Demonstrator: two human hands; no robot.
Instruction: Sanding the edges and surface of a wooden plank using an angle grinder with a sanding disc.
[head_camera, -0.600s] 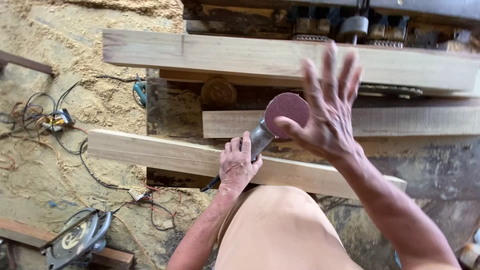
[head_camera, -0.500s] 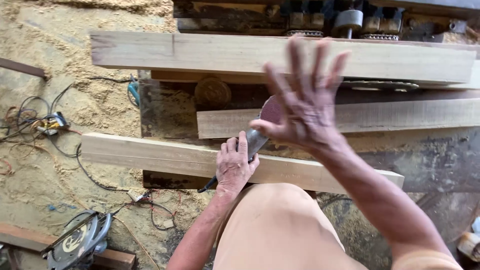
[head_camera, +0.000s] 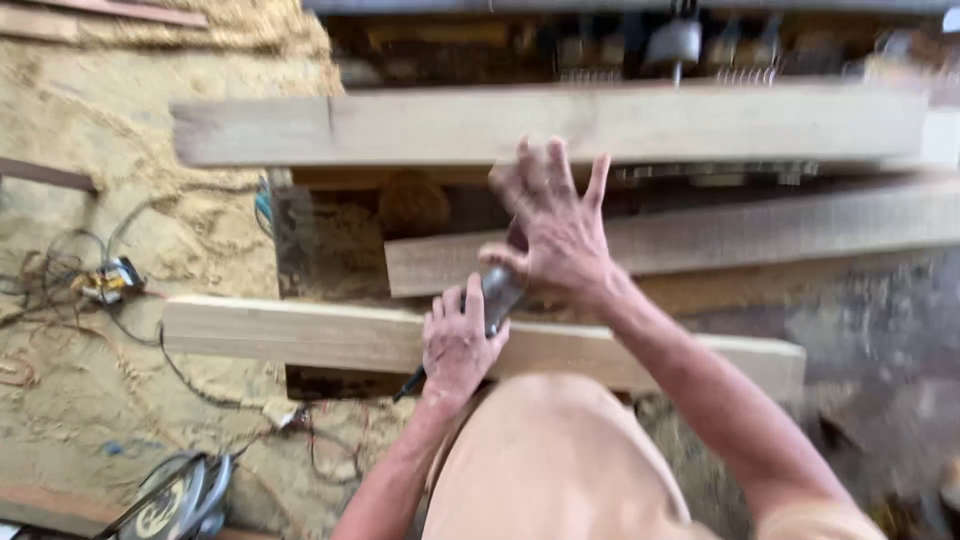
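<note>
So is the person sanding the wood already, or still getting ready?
Still getting ready, it seems. Done: three long pale wooden planks lie across the dark workbench, with sawdust over the ground. In hand: the left hand grips the grey metal handle of the disc sander, while the right hand covers its head with fingers spread. Left: the sander is not touching any plank, so the sanding itself.

Three long wooden planks lie across the scene, a far plank (head_camera: 600, 122), a middle plank (head_camera: 760, 232) and a near plank (head_camera: 300, 332), along with one handheld sander (head_camera: 497, 290), one circular saw (head_camera: 175, 503) on the sawdust floor, and two hands, left hand (head_camera: 455, 345) and right hand (head_camera: 550, 230).
</note>
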